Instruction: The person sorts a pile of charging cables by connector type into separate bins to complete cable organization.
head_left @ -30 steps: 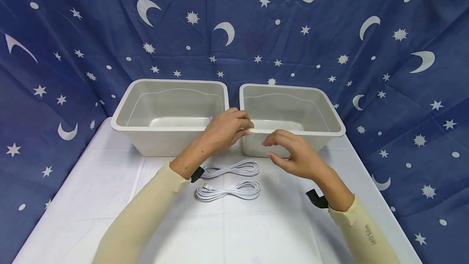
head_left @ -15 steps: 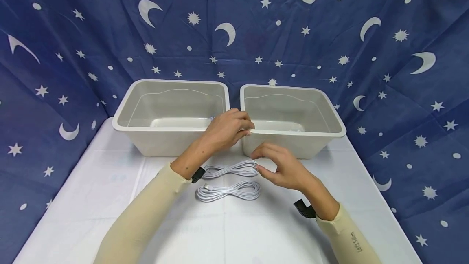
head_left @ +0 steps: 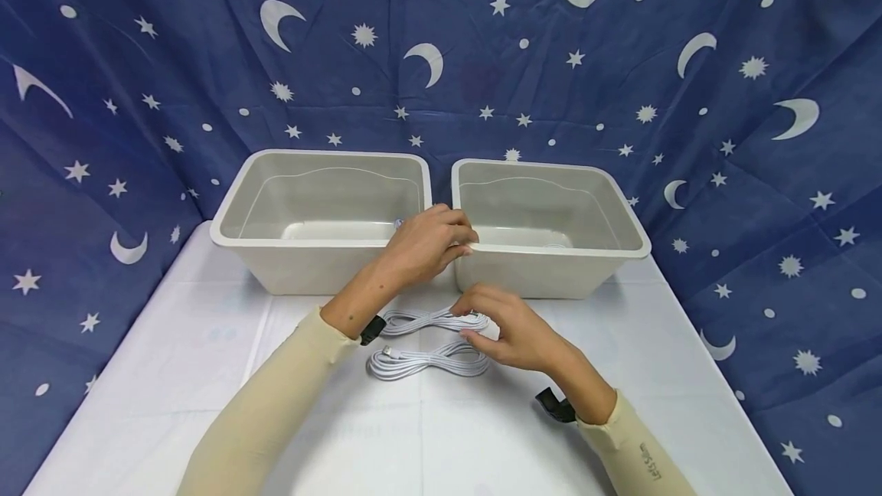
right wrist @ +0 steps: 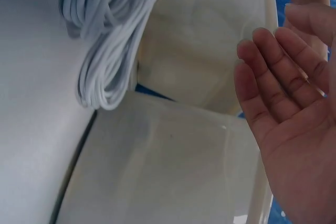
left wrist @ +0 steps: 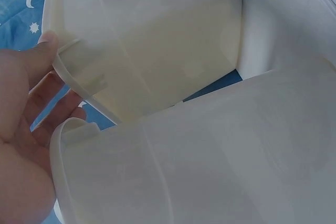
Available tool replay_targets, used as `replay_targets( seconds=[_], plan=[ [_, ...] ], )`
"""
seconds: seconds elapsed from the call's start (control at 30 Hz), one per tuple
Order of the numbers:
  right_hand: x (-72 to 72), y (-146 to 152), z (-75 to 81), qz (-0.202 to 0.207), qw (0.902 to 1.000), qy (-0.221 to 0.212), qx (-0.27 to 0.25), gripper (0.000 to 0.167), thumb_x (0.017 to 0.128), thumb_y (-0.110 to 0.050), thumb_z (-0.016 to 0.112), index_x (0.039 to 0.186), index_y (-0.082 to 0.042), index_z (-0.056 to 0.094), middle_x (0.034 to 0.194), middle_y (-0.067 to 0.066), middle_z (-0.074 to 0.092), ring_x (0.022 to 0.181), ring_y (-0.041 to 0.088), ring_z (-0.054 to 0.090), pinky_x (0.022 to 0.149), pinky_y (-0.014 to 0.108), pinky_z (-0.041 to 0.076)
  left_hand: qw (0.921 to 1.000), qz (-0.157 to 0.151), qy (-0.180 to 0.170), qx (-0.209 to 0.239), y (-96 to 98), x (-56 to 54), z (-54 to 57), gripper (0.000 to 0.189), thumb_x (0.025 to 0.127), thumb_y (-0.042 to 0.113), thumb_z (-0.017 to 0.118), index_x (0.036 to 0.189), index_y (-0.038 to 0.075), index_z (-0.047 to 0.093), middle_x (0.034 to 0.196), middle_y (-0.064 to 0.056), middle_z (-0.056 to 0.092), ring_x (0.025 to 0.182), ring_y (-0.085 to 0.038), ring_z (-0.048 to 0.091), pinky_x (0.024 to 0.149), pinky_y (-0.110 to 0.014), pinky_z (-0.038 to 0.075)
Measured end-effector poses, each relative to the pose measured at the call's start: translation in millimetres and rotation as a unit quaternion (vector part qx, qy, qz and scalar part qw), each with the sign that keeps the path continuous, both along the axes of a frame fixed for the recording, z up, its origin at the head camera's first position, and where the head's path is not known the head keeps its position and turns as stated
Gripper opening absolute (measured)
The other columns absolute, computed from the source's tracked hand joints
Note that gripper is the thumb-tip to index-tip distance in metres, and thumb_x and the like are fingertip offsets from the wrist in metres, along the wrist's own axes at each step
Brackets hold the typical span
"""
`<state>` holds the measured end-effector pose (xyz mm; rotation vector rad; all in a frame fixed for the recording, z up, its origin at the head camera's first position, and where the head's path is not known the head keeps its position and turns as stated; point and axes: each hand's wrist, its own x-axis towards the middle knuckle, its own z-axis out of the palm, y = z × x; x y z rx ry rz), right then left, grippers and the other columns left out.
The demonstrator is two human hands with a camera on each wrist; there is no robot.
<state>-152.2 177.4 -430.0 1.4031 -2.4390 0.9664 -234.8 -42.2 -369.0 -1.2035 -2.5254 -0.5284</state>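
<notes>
My left hand (head_left: 429, 243) holds the near left corner of the right grey-white plastic bin (head_left: 551, 272). In the left wrist view its thumb (left wrist: 46, 51) lies over the rim, with the other fingers behind it. My right hand (head_left: 506, 329) hovers over the right ends of two bundled white cables, its fingers loosely bent and nothing held. The far cable (head_left: 416, 320) lies partly behind those fingers. Closer to me is the near cable (head_left: 406, 364), with a plug showing at its left end. In the right wrist view, the palm (right wrist: 302, 145) faces the camera, apart from the cable loops (right wrist: 113, 72).
A matching left bin (head_left: 303, 266) stands beside the right one, with a narrow gap between them. Something small and bluish (head_left: 398, 223) shows inside it. A white cloth (head_left: 358, 435) covers the table. Behind hangs a blue curtain (head_left: 475, 37) with moons and stars.
My right hand has come down and left, from in front of the right bin to over the cables' right ends. The left hand has stayed on the bin corner.
</notes>
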Motion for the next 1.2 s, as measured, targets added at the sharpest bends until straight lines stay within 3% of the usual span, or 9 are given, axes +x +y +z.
replay_targets(
  seconds=[0.53,0.77,1.2],
  plan=[
    [1.4,-24.0,-27.0,0.011,0.9976,-0.015,0.067,0.026,0.094,-0.013,0.079,0.119,-0.011,0.071,0.116,-0.005,0.069,0.108,0.008,0.065,0.097,0.030,0.055,1.0000,-0.008,0.003,0.001,-0.1,-0.1,-1.1,0.021,0.102,0.025,0.073,0.120,0.017,0.081,0.120,0.004,0.071,0.112,-0.017,0.061,0.093,-0.031,0.053],
    [-0.6,-32.7,-35.0,0.017,0.9945,-0.013,0.102,0.027,0.093,-0.016,0.079,0.118,-0.007,0.072,0.112,0.001,0.071,0.105,0.011,0.065,0.097,0.034,0.054,1.0000,-0.004,0.003,0.000,-1.2,-1.1,-1.2,0.021,0.102,0.025,0.073,0.120,0.018,0.081,0.120,0.004,0.071,0.112,-0.017,0.061,0.093,-0.032,0.053],
    [-2.1,-47.6,-50.3,0.009,0.9854,-0.031,0.167,0.032,0.092,-0.027,0.082,0.120,-0.014,0.071,0.114,-0.007,0.068,0.105,0.007,0.062,0.097,0.030,0.053,1.0000,-0.004,0.004,-0.006,-2.1,0.1,-0.5,0.021,0.103,0.026,0.071,0.120,0.018,0.081,0.121,0.004,0.071,0.113,-0.018,0.060,0.094,-0.032,0.053]
  ],
)
